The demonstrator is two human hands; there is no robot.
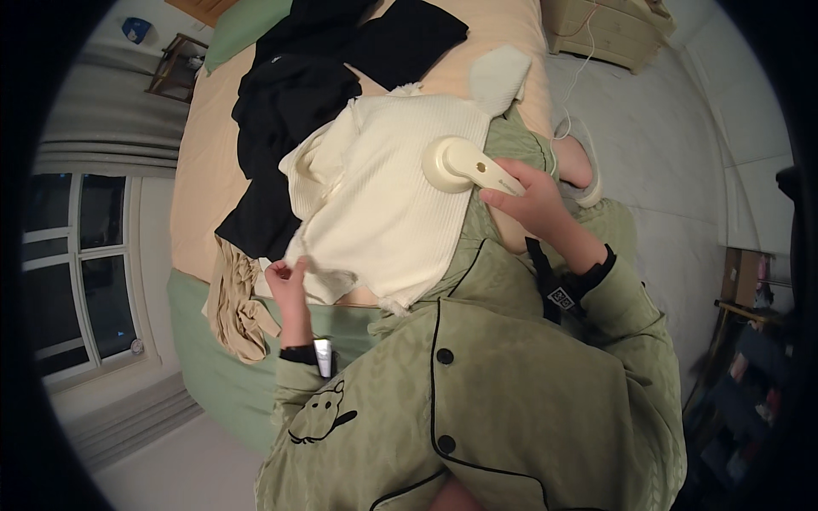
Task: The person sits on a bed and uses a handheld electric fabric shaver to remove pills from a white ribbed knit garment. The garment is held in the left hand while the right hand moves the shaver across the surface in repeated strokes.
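A cream ribbed knit garment (pixel 396 172) lies spread over the bed and across my lap. My right hand (pixel 527 195) is closed around the handle of a cream electric fabric shaver (pixel 450 165), whose round head rests on the ribbed knit near its right edge. A white cord runs off past my foot. At the garment's lower left edge, my left hand (pixel 291 278) pinches the frayed-looking border between thumb and fingers. Black clothing (pixel 287 115) lies beside the garment on the left and beyond it.
Beige crumpled cloth (pixel 236 313) lies left of my left hand on the peach and green bedding (pixel 217 377). A phone-like object (pixel 323 358) sits beside my left sleeve. A cream drawer cabinet (pixel 607 32) stands at the far right, with the cord passing before it.
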